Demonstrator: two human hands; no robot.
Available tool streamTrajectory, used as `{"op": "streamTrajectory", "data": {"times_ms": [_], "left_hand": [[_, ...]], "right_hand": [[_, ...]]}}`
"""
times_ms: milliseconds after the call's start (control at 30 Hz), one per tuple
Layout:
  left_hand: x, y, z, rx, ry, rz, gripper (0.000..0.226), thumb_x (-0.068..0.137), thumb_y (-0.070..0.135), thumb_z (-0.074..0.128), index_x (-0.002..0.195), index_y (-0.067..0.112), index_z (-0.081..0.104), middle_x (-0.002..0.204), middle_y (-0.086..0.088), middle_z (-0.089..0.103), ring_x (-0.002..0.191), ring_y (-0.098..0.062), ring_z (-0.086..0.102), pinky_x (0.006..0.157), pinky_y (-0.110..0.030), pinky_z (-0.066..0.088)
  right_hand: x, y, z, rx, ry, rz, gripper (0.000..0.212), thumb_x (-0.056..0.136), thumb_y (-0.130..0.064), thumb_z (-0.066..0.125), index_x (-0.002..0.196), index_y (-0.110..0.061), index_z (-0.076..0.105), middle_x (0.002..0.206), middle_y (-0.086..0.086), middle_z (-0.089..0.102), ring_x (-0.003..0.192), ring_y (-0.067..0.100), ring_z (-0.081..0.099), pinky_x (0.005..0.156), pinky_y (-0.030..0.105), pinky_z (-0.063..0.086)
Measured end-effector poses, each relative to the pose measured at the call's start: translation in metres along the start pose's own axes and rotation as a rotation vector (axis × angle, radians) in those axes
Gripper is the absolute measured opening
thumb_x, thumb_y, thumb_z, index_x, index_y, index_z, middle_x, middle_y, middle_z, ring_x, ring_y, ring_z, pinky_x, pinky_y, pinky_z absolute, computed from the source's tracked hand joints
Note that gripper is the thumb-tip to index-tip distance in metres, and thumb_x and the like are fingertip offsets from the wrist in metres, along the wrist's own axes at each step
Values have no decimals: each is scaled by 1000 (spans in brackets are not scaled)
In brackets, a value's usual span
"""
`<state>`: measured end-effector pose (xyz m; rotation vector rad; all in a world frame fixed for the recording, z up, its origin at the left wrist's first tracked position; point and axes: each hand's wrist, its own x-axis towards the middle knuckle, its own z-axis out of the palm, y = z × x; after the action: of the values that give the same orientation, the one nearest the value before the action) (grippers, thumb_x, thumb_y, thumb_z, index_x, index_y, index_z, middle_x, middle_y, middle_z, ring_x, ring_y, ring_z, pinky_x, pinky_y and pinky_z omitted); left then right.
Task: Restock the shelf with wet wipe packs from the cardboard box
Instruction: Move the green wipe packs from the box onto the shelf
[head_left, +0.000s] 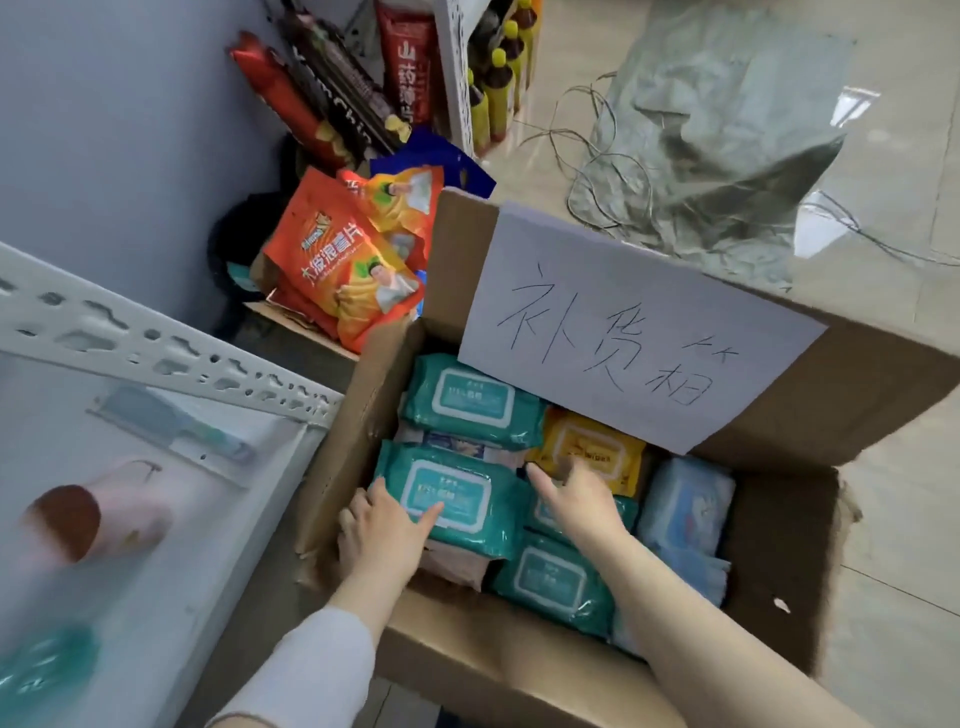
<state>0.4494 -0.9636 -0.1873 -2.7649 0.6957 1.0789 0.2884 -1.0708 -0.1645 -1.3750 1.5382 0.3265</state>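
The cardboard box (779, 545) is standing open on the floor (893, 545), just beside the white shelf (156, 358) at the left. A white paper sheet (623, 312) with handwriting is lying on the far flap and is hanging over part of the inside.

Behind the box two orange snack bags (337, 260) are leaning. Further away, bottles with yellow caps (498, 83) are standing. A grey-green plastic bag (717, 130) is lying on the floor with thin cord (587, 156) beside it.

In the box four teal wet wipe packs (472, 402) are showing, also one yellow pack (592, 449) and two light blue packs (685, 504) at the right wall. Pinkish packs are lying under them; I cannot count those.

The left hand (382, 530) is gripping the near-left teal pack (457, 499) at its left edge, with the thumb on top and the fingers curled round the side. The right hand (576, 501) is reaching over another teal pack, its index finger stretching to the right edge of the gripped pack. Whether it is holding anything, I cannot tell.
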Motion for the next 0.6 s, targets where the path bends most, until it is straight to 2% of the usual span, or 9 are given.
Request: {"op": "streamTrajectory", "data": {"times_ms": [67,100,133,200,233,300,367,467,600], "left_hand": [[20,-7,18,42,53,18,92,77,64,55,145,12,21,144,-14,35,130,-33,30,105,-40,29],[26,-10,24,51,58,19,96,75,65,57,145,11,19,145,-14,35,130,-32,28,106,-38,28],[30,-12,29,40,55,26,100,73,65,59,146,10,18,145,-14,34,131,-31,27,107,-38,26],[41,-15,32,-38,28,44,109,66,62,68,146,9,16,145,-15,34,134,-31,27,110,-37,24],[46,-17,32,-95,5,43,112,63,58,74,146,9,18,144,-15,36,135,-31,29,111,-37,25],[58,-23,30,-199,-59,44,108,56,50,82,140,11,28,138,-12,45,131,-29,38,107,-36,32],[64,-30,30,-263,-160,56,95,51,46,86,129,14,41,127,-5,56,120,-24,51,97,-33,43],[66,-39,28,-333,-273,100,80,48,45,88,115,19,51,115,6,63,107,-16,59,93,-34,48],[66,-52,27,-481,-352,143,94,33,58,85,115,27,52,114,13,64,106,-9,61,95,-38,49]], "right_hand": [[44,-12,9,123,20,3,49,90,-49,50,118,-9,51,89,5,58,79,19,56,63,24,40],[62,-16,15,187,31,8,43,87,-50,53,112,-14,53,91,4,60,80,17,57,64,22,42],[79,-20,21,257,54,18,50,84,-52,57,115,-13,52,104,5,62,91,19,60,71,24,46],[106,-26,29,373,118,83,76,76,-55,65,130,-5,43,128,10,55,114,28,55,90,35,47],[116,-27,32,427,132,123,83,73,-53,69,133,-3,39,133,12,52,119,31,52,95,38,46],[127,-29,33,514,94,205,87,69,-50,74,132,-1,40,131,12,53,117,32,53,92,37,47],[133,-28,33,626,0,261,82,64,-44,80,125,1,48,122,12,59,106,31,59,89,38,51],[135,-28,37,755,-37,264,75,64,-34,83,123,0,50,118,16,62,99,30,63,88,44,53],[131,-26,46,821,19,275,94,59,-38,85,135,-6,39,125,12,58,107,31,60,93,47,50]]}}
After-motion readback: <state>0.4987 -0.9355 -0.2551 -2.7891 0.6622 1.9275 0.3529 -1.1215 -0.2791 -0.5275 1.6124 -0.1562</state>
